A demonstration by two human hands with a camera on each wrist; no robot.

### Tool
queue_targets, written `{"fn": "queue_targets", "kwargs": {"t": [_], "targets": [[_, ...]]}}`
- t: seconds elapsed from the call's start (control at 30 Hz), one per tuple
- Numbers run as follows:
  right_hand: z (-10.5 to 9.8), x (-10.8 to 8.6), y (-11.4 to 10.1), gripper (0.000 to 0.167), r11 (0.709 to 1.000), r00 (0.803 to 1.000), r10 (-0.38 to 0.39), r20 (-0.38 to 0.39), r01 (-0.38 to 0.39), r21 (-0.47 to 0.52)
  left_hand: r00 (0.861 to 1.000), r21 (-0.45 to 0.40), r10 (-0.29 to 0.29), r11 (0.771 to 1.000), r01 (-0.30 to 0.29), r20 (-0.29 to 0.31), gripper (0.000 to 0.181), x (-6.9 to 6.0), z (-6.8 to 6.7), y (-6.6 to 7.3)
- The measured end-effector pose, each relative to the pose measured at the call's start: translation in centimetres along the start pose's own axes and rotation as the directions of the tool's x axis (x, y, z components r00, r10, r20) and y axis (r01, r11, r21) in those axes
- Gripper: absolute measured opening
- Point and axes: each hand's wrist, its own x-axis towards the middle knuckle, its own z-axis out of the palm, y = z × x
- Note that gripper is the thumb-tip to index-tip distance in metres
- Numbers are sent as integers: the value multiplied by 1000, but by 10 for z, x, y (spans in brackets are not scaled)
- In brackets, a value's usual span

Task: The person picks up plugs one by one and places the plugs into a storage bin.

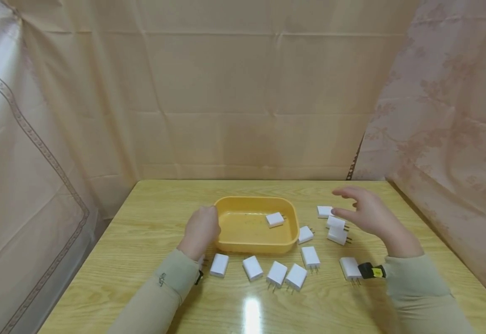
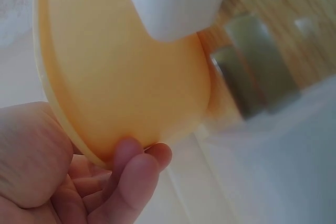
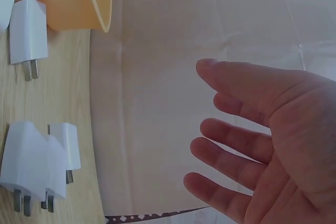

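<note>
My left hand (image 1: 201, 230) grips the left end of a yellow plastic tub (image 1: 251, 247); in the left wrist view its fingers (image 2: 137, 177) curl round the tub's rim. One white plug adapter (image 1: 275, 220) lies inside the tub, towards its right end. My right hand (image 1: 368, 212) is held above the table's right side, fingers apart and nothing between them. Close to its thumb in the head view are a white adapter (image 1: 324, 211) and two more, one (image 1: 336, 222) touching another (image 1: 337, 235). The right wrist view shows the hand (image 3: 262, 145) empty.
Several white adapters lie in front of the tub, among them one (image 1: 219, 265) near my left wrist and one (image 1: 296, 277) further right. Another (image 1: 350, 268) is beside my right wrist. Curtains hang behind and at both sides of the wooden table (image 1: 163, 199).
</note>
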Motion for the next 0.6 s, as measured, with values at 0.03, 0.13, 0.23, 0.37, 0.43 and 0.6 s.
{"fn": "queue_targets", "kwargs": {"t": [0.03, 0.13, 0.23, 0.37, 0.43, 0.6], "targets": [[0, -1, 1, 53, 1000, 1000, 1, 1, -1, 0, 1000, -1, -4, 1000, 4, 3, 6, 0, 0, 0], [0, -3, 4, 53, 1000, 1000, 2, 2, -2, 1, 1000, 0, -13, 1000, 13, 13, 6, 0, 0, 0], [0, -5, 7, 53, 1000, 1000, -1, -1, 1, 1, 1000, 1, -18, 1000, 18, 18, 6, 0, 0, 0], [0, -8, 13, 54, 1000, 1000, 3, 0, -3, -10, 1000, 1, -15, 1000, 15, 19, 7, 0, 0, 1], [0, -11, 16, 54, 1000, 1000, 11, 6, -10, -18, 1000, 4, -13, 1000, 13, 18, 7, 0, 0, 0], [3, -16, 24, 55, 999, 1000, 25, 14, -25, -39, 1000, 10, -10, 1000, 10, 9, 7, 0, 1, 0]]}}
